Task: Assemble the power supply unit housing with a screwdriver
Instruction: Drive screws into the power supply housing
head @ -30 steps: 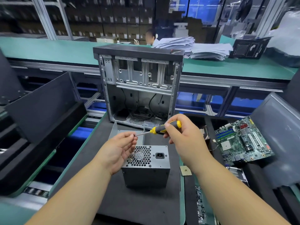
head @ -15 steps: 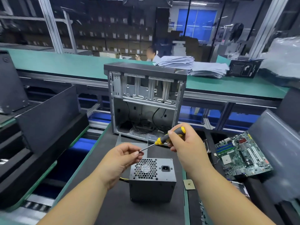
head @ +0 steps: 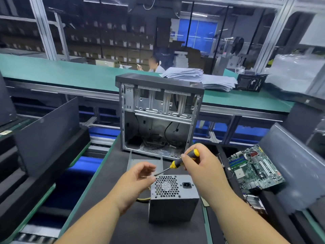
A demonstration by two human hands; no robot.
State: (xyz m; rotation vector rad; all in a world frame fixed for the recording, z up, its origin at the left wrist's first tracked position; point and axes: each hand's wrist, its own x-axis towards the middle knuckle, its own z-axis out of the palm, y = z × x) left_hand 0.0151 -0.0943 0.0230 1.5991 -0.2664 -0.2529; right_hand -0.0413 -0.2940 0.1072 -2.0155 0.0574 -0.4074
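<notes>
Dark bench mat: PSU stands before me, rigid, probably heavy; best held by its side walls. My right hand grips the screwdriver; left hand, fingers loosely curled, meets its tip, contents unclear.

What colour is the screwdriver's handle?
Yellow and black handle of the metal-shafted screwdriver, in the head view.

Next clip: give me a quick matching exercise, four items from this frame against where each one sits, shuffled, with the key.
Items
1. screwdriver
2. power supply unit
3. motherboard
4. paper stack

Places
A. on the green bench behind the case
B. gripped in the right hand
C. on the dark mat under both hands
D. far right, beside a grey panel

Pairs: 1-B, 2-C, 3-D, 4-A
</notes>
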